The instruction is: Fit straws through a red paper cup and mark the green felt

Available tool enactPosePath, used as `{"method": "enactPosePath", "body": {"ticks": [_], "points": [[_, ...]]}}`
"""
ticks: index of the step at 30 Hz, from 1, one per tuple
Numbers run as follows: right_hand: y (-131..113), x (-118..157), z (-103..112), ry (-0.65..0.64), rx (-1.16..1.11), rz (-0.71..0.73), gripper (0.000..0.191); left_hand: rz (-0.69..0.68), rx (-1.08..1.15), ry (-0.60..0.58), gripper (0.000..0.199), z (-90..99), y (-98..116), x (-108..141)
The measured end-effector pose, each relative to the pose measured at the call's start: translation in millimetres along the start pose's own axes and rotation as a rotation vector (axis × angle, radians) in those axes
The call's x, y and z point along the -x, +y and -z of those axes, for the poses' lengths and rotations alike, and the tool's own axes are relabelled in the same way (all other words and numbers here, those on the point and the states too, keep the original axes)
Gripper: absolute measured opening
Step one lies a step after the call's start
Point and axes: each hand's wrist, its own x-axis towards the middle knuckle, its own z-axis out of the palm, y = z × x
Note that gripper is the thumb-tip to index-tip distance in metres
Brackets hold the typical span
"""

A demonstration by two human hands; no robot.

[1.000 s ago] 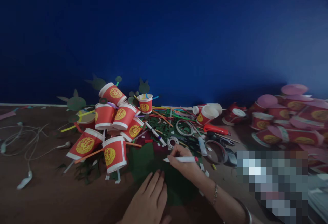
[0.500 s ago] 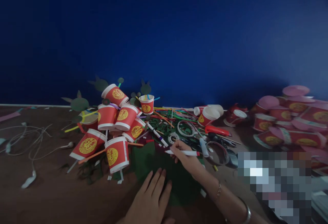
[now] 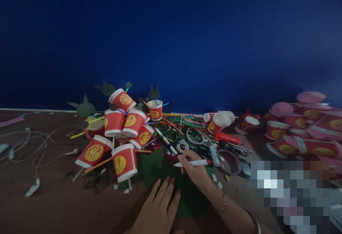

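Observation:
A white marker [image 3: 197, 162] with a red end is pinched in the fingers of my right hand [image 3: 193, 169], its tip pointing left over a dark green sheet of paper [image 3: 149, 164]. Whether the tip touches the paper I cannot tell. My left hand [image 3: 159, 205] lies flat with fingers stretched on the near part of the sheet. Beyond the sheet lies another marker [image 3: 166, 141], white with a purple band. A white tape ring [image 3: 182, 146] sits just past my right hand.
Red paper cups [image 3: 124, 162] with straws are piled on the left, near white earphones [image 3: 33, 187]. Coloured straws [image 3: 172, 125] and green scraps spread behind. On the right are a red tool [image 3: 228, 137], a clear tape roll [image 3: 228, 161] and pink-topped cups [image 3: 296, 121].
My right hand with the marker has shifted slightly down relative to the paper. The whole view has moved a little, and my left hand stays flat on the sheet.

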Motion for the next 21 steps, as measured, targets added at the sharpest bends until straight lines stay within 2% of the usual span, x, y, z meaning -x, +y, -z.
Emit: {"method": "enactPosePath", "body": {"ticks": [5, 11, 17, 21], "points": [[2, 1, 0, 0.078, 0.089, 0.057, 0.023, -0.011, -0.015, -0.023, 0.07, 4.9, -1, 0], [5, -1, 2, 0.096, 0.117, 0.051, 0.027, -0.016, -0.009, -0.058, 0.069, 8.7, -1, -3], [3, 0, 2, 0.052, 0.165, 0.033, 0.028, -0.022, -0.002, -0.064, 0.069, 11.4, -1, -3], [4, 1, 1, 0.056, 0.223, 0.054, 0.026, -0.012, 0.01, -0.111, 0.068, 14.4, -2, -4]]}}
